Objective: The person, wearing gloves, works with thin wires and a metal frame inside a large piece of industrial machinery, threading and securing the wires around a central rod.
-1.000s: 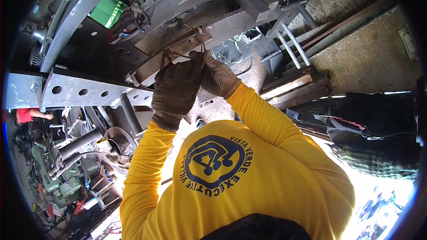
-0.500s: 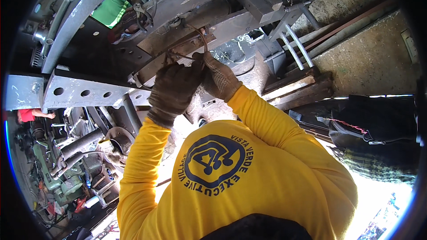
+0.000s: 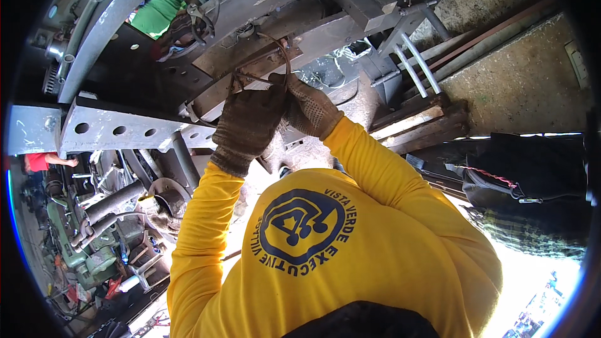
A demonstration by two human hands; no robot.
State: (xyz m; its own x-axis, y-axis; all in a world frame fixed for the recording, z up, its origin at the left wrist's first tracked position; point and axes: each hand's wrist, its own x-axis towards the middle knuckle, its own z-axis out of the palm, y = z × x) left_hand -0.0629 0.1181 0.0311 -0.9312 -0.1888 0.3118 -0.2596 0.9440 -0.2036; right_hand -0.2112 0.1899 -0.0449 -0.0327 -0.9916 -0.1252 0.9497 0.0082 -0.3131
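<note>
My left hand [image 3: 245, 126], in a dark, dirty knit glove, is closed with its fingers together. My right hand [image 3: 313, 109] wears a lighter dotted work glove and meets it, fingertips pinched. A thin brown cable or tube [image 3: 288, 61] curves down from a steel beam into the pinch of both hands. Another bent stretch of it runs left above my left fingers. Right behind the hands lies a rusty steel plate [image 3: 250, 66]. Exactly where the fingertips grip is partly hidden by the gloves.
A grey steel beam with round holes [image 3: 134, 130] runs to the left. A curved pipe [image 3: 94, 37] rises upper left. Green machinery [image 3: 87, 238] stands lower left, near another person's red sleeve [image 3: 39, 162]. Wooden blocks [image 3: 426, 128] and a black bag [image 3: 532, 169] are at right.
My left hand has turned and dropped slightly to the right. The brown cable's loop now bows out a little wider above the hands. My right hand has shifted only slightly.
</note>
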